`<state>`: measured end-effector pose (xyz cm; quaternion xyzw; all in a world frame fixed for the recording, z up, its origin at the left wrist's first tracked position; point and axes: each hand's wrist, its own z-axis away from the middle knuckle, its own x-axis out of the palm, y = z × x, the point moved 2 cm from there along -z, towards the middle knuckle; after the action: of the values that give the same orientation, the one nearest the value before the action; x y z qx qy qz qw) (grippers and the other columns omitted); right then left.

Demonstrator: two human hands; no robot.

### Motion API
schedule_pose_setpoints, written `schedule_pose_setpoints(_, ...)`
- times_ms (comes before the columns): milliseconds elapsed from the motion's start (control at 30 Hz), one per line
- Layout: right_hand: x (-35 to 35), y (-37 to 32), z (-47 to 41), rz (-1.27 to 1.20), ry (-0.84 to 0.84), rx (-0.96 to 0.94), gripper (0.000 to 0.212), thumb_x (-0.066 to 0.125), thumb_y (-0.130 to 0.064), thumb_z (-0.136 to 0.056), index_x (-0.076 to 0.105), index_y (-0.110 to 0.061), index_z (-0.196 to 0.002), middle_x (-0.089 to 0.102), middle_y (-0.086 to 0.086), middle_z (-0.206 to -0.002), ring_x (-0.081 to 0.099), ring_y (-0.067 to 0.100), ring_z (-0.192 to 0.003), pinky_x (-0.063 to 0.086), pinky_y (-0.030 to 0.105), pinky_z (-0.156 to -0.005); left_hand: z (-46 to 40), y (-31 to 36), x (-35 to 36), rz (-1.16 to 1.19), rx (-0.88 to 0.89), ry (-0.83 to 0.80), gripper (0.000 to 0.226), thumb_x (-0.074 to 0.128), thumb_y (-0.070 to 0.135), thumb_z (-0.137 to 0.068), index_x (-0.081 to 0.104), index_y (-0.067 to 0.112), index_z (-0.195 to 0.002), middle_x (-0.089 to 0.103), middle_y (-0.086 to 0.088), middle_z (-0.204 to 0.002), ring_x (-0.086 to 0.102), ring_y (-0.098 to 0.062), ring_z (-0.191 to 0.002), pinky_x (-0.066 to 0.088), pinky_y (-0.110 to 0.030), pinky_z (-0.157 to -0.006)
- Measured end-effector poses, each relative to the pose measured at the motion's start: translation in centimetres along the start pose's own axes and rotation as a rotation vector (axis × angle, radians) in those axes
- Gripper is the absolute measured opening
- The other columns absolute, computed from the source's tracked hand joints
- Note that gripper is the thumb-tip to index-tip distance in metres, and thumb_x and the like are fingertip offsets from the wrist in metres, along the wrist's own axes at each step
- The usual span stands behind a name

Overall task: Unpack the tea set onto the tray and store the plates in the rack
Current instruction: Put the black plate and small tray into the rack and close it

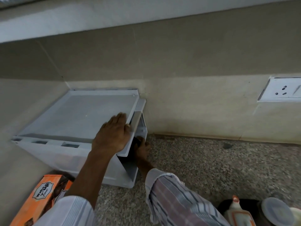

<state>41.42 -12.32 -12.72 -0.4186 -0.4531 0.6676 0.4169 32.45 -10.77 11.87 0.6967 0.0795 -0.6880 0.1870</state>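
Head view shows the left hand [114, 132] spread flat atop the white rack [78, 115] while the right hand [141, 148] grips something dark, perhaps a plate, at the rack's right side, likely needing careful sliding in.

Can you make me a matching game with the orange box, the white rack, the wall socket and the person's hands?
Things:
1. box
2. rack
3. socket
4. left hand

Places:
A. on the wall, far right
B. flat on the rack's lid
C. bottom left corner, orange
D. in the counter's corner, white

Pairs: 1-C, 2-D, 3-A, 4-B. The right hand reaches in at the rack's side.
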Motion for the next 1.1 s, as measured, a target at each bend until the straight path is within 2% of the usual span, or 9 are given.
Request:
schedule_pose_setpoints(67, -1.4, -0.6, 1.3, 0.058, 0.014, -0.045, 0.047, 0.046, -0.036, -0.097, 0.047, -0.025, -0.143, 0.034, 0.021, -0.143, 0.044, 0.045, -0.127, 0.042, 0.05, -0.106, -0.1, -0.3, 0.2, 0.006, 0.001, 0.005, 0.062, 0.022, 0.043, -0.104, 0.016, 0.013, -0.159, 0.016, -0.006, -0.167, 0.016, -0.022, -0.155, 0.013, -0.04, -0.127)
schedule_pose_setpoints(167, -6.3, -1.4, 2.8, 0.205, 0.062, -0.162, 0.058, 0.038, -0.049, -0.091, 0.048, -0.022, -0.141, 0.042, 0.022, -0.141, 0.046, 0.043, -0.125, 0.044, 0.048, -0.102, 0.0, -0.4, -0.5, 0.039, 0.051, 0.088, 0.095, 0.007, 0.059, -0.081, 0.038, 0.001, -0.15, 0.039, -0.021, -0.156, 0.039, -0.033, -0.144, 0.03, -0.045, -0.12)
schedule_pose_setpoints(267, -13.5, -2.3, 3.7, 0.407, 0.041, -0.253, 0.048, 0.05, -0.041, -0.094, 0.051, -0.018, -0.136, 0.046, 0.021, -0.138, 0.049, 0.043, -0.123, 0.045, 0.047, -0.103, 0.7, 0.5, -0.7, -0.067, 0.14, 0.305, 0.075, 0.02, 0.05, -0.087, 0.059, 0.0, -0.126, 0.061, -0.026, -0.129, 0.059, -0.041, -0.118, 0.05, -0.053, -0.098)
schedule_pose_setpoints(367, -21.5, -3.0, 4.0, 0.538, 0.029, -0.351, 0.041, 0.055, -0.037, -0.091, 0.061, -0.017, -0.126, 0.053, 0.017, -0.13, 0.052, 0.041, -0.116, 0.049, 0.046, -0.096, 1.9, 3.3, -0.7, -0.155, 0.124, 0.461, 0.058, 0.035, 0.041, -0.093, 0.061, 0.002, -0.127, 0.059, -0.027, -0.134, 0.059, -0.047, -0.116, 0.049, -0.056, -0.091)
schedule_pose_setpoints(467, -29.3, -3.7, 4.4, 0.623, 0.063, -0.4, 0.033, 0.061, -0.029, -0.09, 0.068, -0.016, -0.119, 0.055, 0.015, -0.126, 0.054, 0.039, -0.113, 0.051, 0.046, -0.094, 2.6, 9.6, 1.1, -0.108, 0.144, 0.518, 0.051, 0.036, 0.036, -0.094, 0.06, -0.001, -0.12, 0.061, -0.031, -0.122, 0.06, -0.049, -0.104, 0.049, -0.054, -0.083)
schedule_pose_setpoints(600, -38.9, -3.6, 5.8, 0.748, 0.098, -0.418, 0.029, 0.064, -0.026, -0.088, 0.069, -0.014, -0.114, 0.055, 0.016, -0.122, 0.054, 0.039, -0.113, 0.053, 0.045, -0.091, 2.5, 20.4, 6.0, 0.125, 0.148, 0.323, 0.056, 0.039, 0.04, -0.091, 0.057, 0.006, -0.131, 0.056, -0.023, -0.136, 0.056, -0.045, -0.118, 0.048, -0.056, -0.095)
schedule_pose_setpoints(733, -47.8, -1.1, 7.9, 0.835, 0.146, -0.39, 0.033, 0.062, -0.033, -0.088, 0.069, -0.014, -0.113, 0.058, 0.017, -0.118, 0.058, 0.041, -0.107, 0.053, 0.044, -0.087, 2.9, 30.3, 11.1, 0.119, 0.142, 0.125, 0.051, 0.044, 0.04, -0.098, 0.047, 0.017, -0.143, 0.045, -0.012, -0.15, 0.046, -0.038, -0.131, 0.043, -0.052, -0.102)
schedule_pose_setpoints(900, -59.1, 2.8, 10.5, 0.836, 0.198, -0.308, 0.03, 0.063, -0.031, -0.086, 0.07, -0.017, -0.112, 0.057, 0.014, -0.121, 0.058, 0.04, -0.112, 0.049, 0.044, -0.095, 5.0, 41.8, 16.5, 0.22, 0.203, 0.025, 0.05, 0.044, 0.041, -0.099, 0.046, 0.017, -0.144, 0.046, -0.013, -0.149, 0.045, -0.038, -0.133, 0.043, -0.054, -0.104)
schedule_pose_setpoints(1100, -67.0, 5.5, 12.6, 0.837, 0.237, -0.216, 0.031, 0.059, -0.035, -0.089, 0.066, -0.021, -0.116, 0.055, 0.011, -0.127, 0.056, 0.037, -0.118, 0.05, 0.046, -0.096, 7.1, 50.3, 19.7, 0.177, 0.268, -0.011, 0.054, 0.039, 0.045, -0.1, 0.041, 0.017, -0.146, 0.044, -0.012, -0.151, 0.045, -0.035, -0.135, 0.045, -0.052, -0.103)
